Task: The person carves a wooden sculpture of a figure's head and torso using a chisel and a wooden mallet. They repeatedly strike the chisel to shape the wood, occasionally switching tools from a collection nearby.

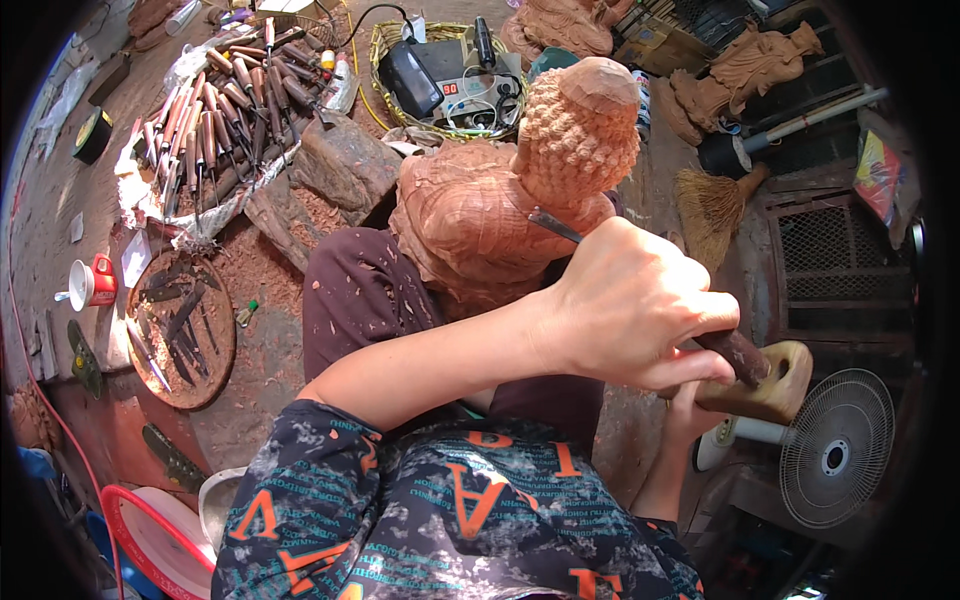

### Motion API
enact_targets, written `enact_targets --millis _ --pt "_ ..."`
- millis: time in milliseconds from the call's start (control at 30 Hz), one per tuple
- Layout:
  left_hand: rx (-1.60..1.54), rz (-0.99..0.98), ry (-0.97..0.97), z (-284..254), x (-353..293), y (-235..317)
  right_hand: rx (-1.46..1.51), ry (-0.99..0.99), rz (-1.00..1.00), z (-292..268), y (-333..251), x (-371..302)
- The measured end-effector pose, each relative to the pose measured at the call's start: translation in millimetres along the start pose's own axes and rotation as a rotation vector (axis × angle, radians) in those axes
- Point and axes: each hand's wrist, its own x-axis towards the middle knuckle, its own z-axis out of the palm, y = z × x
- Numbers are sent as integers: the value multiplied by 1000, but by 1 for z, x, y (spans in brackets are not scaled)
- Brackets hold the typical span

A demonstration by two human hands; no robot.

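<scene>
**Chisel set against a reddish wooden figure**

The wooden figure [500, 190] rests on the person's lap, reddish-brown, its head covered in small carved bumps, its body ridged with folds. The left hand [630, 310] is wrapped tight around a chisel [640, 285], blade tip touching the figure's neck. The right hand [690, 410] grips a wooden mallet [770, 385] just behind it.

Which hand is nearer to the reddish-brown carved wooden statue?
Left. The left hand grips a chisel whose tip touches the reddish-brown carved wooden statue; the right hand holds a pale wooden mallet further right, lower.
</scene>
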Motion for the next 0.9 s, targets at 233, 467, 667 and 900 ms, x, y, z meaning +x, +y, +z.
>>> enact_targets --millis 233,467,667,900 --pt "-48 2 26 -2 -1 0 46 -36 54 -6 -11 0" --pt "-134 -29 40 -9 1 3 -55 -92 71 -1 -24 -2" --pt "-132 25 -20 -13 -3 0 220 75 37 0 -37 0" --pt "-242 -8 5 -21 -3 2 430 106 -152 10 -61 11"
